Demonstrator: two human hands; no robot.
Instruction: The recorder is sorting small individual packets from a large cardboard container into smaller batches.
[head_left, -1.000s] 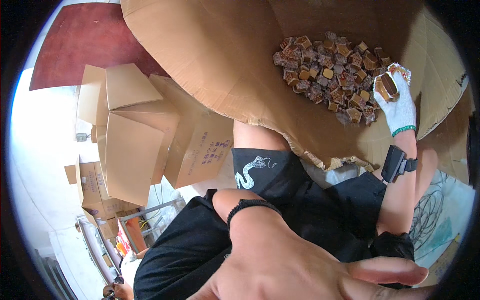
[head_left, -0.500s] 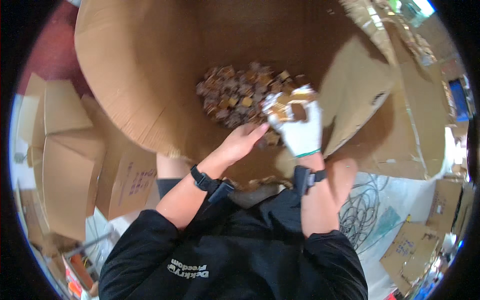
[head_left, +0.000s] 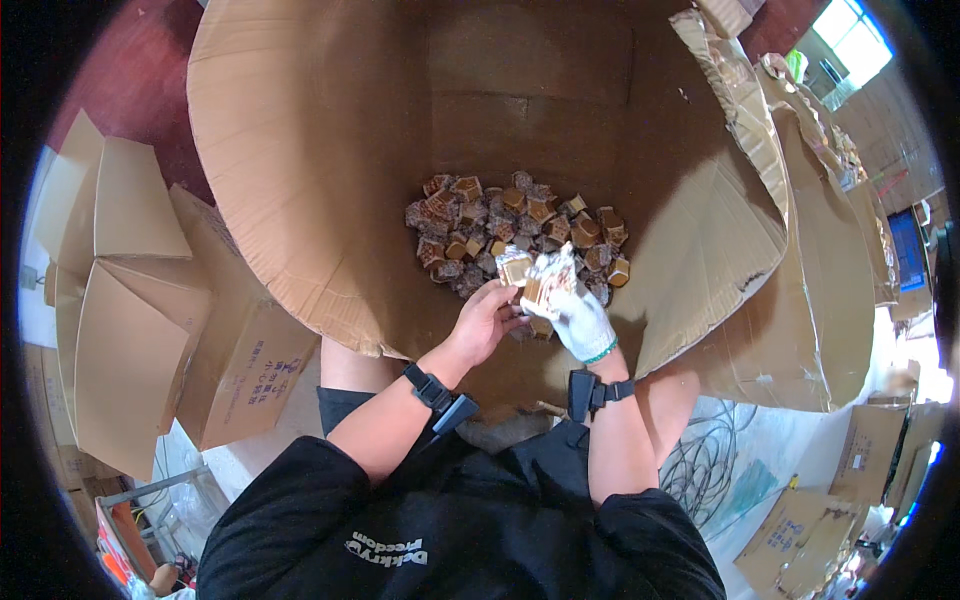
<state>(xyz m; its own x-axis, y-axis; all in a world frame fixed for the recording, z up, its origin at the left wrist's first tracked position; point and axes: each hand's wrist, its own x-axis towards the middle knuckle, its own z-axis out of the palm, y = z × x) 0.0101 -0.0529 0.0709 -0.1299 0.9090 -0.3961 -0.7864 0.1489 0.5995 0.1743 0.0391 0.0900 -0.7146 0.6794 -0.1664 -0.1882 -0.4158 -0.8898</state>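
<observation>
Brown small wrapped blocks [head_left: 515,228] heaped far inside big cardboard box [head_left: 300,180] | bare left hand [head_left: 487,318] pinches one block [head_left: 514,266] | white-gloved right hand [head_left: 575,312] clasps another [head_left: 548,284] | step: picking from pile; next likely needs lifting both clear over near wall.

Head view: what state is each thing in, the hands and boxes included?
Left hand: bare, holding a small brown block.
Right hand: white-gloved, gripping blocks.
Big cardboard box: open, torn at its right side.
Pile of blocks: loose on the box floor.
Smaller cartons: flaps open.
</observation>
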